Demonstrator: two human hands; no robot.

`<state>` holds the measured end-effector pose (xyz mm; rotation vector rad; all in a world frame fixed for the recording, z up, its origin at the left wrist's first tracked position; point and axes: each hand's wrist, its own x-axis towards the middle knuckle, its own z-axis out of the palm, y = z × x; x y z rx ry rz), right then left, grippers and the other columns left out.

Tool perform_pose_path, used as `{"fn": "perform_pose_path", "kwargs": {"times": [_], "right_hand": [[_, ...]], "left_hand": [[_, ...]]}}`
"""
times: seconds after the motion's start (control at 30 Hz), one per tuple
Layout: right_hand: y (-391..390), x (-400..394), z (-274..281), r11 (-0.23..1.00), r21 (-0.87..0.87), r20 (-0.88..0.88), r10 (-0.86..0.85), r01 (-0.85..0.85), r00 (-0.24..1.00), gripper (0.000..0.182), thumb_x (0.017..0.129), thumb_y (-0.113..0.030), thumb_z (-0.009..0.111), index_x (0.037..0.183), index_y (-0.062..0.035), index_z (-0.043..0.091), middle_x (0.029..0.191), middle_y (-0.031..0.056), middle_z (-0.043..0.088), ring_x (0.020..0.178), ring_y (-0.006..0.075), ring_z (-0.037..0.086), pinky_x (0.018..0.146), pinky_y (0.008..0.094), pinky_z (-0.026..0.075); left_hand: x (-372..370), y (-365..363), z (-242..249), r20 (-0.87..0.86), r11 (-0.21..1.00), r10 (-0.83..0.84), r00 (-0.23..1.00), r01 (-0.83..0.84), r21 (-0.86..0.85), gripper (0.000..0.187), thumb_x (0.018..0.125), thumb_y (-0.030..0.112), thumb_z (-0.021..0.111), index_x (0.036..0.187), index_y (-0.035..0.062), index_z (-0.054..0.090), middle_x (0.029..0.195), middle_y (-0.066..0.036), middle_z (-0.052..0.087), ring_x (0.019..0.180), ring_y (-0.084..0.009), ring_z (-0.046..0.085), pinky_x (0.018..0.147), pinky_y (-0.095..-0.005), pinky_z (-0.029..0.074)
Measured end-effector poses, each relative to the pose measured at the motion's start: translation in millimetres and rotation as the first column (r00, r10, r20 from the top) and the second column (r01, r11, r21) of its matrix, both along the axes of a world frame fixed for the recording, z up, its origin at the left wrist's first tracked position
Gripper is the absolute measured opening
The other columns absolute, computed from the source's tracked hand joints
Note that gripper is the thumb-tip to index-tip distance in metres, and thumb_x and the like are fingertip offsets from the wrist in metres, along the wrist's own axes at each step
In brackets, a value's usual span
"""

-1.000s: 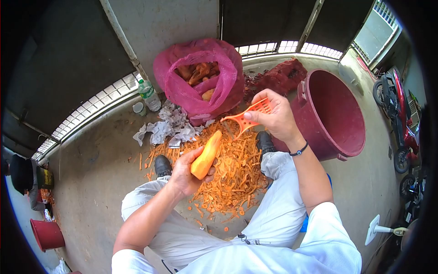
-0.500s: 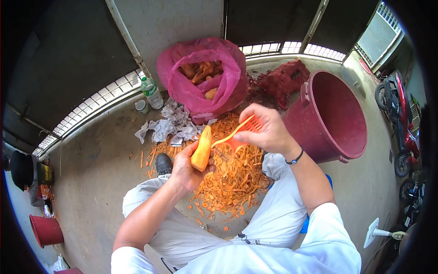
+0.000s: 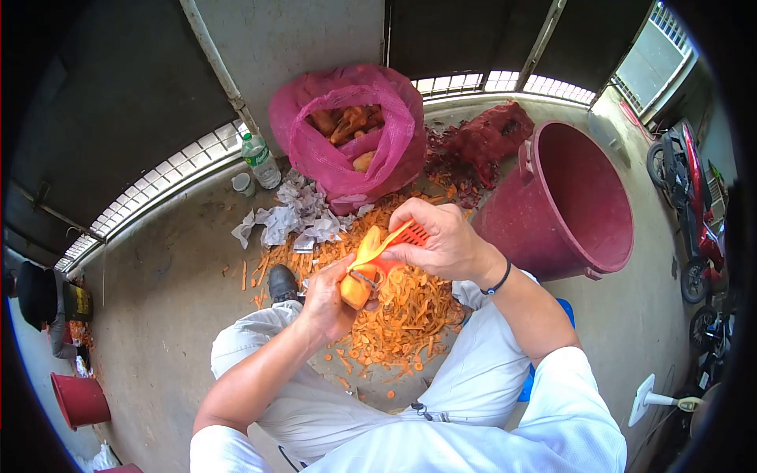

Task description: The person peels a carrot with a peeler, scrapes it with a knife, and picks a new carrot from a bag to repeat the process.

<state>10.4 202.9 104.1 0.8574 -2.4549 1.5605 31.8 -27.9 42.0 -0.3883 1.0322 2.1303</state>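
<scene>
My left hand [image 3: 326, 298] is wrapped around a peeled orange carrot [image 3: 354, 293], held over the floor between my knees. In my right hand [image 3: 446, 241] is an orange vegetable peeler [image 3: 412, 232], gripped by its slotted handle. The peeler's blade end lies across the carrot and hides part of it. Below both hands a broad heap of carrot peels [image 3: 410, 319] spreads over the floor. Beyond the heap stands an open pink mesh sack [image 3: 402, 150] with carrots inside.
To the right a large maroon tub [image 3: 512, 213] tilts toward me, with a red net sack [image 3: 497, 138] behind it. Crumpled paper [image 3: 280, 225], a plastic bottle [image 3: 262, 164] and a cup [image 3: 243, 184] are at the left. A red bucket [image 3: 81, 400] stands farther left; a motorcycle [image 3: 688, 185] is at far right.
My right hand has moved left and down, bringing the peeler from beside the carrot onto it. The carrot's near end now points more toward me.
</scene>
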Motion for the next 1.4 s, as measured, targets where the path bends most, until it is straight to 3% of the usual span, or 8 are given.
{"fn": "perform_pose_path", "kwargs": {"times": [0.17,0.4,0.87,0.97,1.03,1.1,1.3,1.4], "right_hand": [[39,-22,-5,0.904,0.116,-0.172,-0.391,0.412,0.904,0.027,0.084,-0.007,0.083,0.101,-0.0017,0.062,0.084,0.0053,0.071,0.076,0.0068,0.067,0.068,0.0262,0.055],[37,-11,2,0.947,-0.258,0.292,-0.112,0.191,0.950,0.032,0.084,-0.006,0.086,0.104,-0.0044,0.061,0.092,-0.0002,0.067,0.084,0.0048,0.063,0.074,0.0219,0.052],[25,-6,3,0.965,-0.238,0.316,-0.032,0.112,0.948,0.032,0.082,-0.002,0.085,0.103,-0.0041,0.061,0.092,0.0004,0.068,0.083,0.0050,0.064,0.075,0.0212,0.053],[38,-15,6,0.831,-0.512,0.217,-0.119,0.217,0.969,0.026,0.087,-0.001,0.079,0.106,-0.0025,0.061,0.095,0.0017,0.070,0.085,0.0069,0.067,0.073,0.0228,0.055],[57,-23,7,0.884,-0.339,0.302,-0.221,0.321,0.927,0.025,0.086,-0.006,0.080,0.103,-0.0018,0.063,0.091,0.0053,0.073,0.082,0.0102,0.070,0.072,0.0267,0.056],[62,-22,2,0.759,0.348,-0.073,-0.563,0.550,0.823,0.024,0.084,-0.011,0.082,0.097,-0.0013,0.064,0.085,0.0094,0.073,0.079,0.0146,0.071,0.072,0.0316,0.056],[49,-6,5,0.893,0.174,-0.008,-0.421,0.416,0.907,0.024,0.084,-0.013,0.081,0.098,-0.0017,0.065,0.082,0.0085,0.072,0.076,0.0158,0.070,0.072,0.0315,0.055],[70,9,16,0.814,-0.242,0.281,-0.463,0.529,0.841,0.017,0.091,-0.007,0.077,0.100,-0.0047,0.063,0.083,0.0034,0.069,0.070,0.0102,0.067,0.057,0.0207,0.052]], "left_hand": [[1,-3,-6,-0.054,0.996,-0.077,0.996,0.080,0.050,0.035,0.107,0.038,0.048,0.121,0.0089,0.061,0.098,-0.010,0.067,0.083,-0.0223,0.063,0.072,-0.0391,0.049],[-11,-1,-15,0.017,0.999,0.012,1.000,-0.013,0.037,0.035,0.107,0.037,0.048,0.124,0.0080,0.061,0.103,-0.008,0.067,0.085,-0.0223,0.064,0.074,-0.0397,0.051],[-19,-7,-7,-0.077,0.998,0.054,0.996,-0.052,0.024,0.031,0.097,0.023,0.068,0.120,0.0031,0.061,0.107,-0.004,0.070,0.089,-0.0147,0.068,0.076,-0.0326,0.056],[-27,-9,-7,-0.286,1.000,0.012,0.958,-0.013,0.001,0.032,0.095,0.019,0.070,0.121,0.0025,0.062,0.106,-0.003,0.069,0.092,-0.0129,0.067,0.080,-0.0310,0.054],[-33,-12,-4,-0.555,0.986,-0.030,0.832,-0.067,-0.153,0.038,0.093,0.017,0.072,0.126,0.0014,0.060,0.107,-0.002,0.068,0.096,-0.0102,0.064,0.085,-0.0294,0.052],[-37,-16,-3,-0.605,0.983,-0.044,0.795,-0.074,-0.169,0.043,0.093,0.017,0.072,0.130,0.0014,0.059,0.110,-0.001,0.067,0.099,-0.0086,0.062,0.089,-0.0281,0.050],[-32,-17,1,-0.504,0.997,0.034,0.863,-0.064,-0.043,0.040,0.090,0.010,0.070,0.127,0.0028,0.058,0.109,-0.001,0.064,0.099,-0.0099,0.062,0.090,-0.0294,0.052],[-32,-22,-2,-0.513,0.994,0.012,0.858,-0.064,-0.084,0.043,0.085,0.008,0.072,0.124,0.0043,0.056,0.107,-0.003,0.064,0.099,-0.0129,0.063,0.091,-0.0316,0.052]]}}
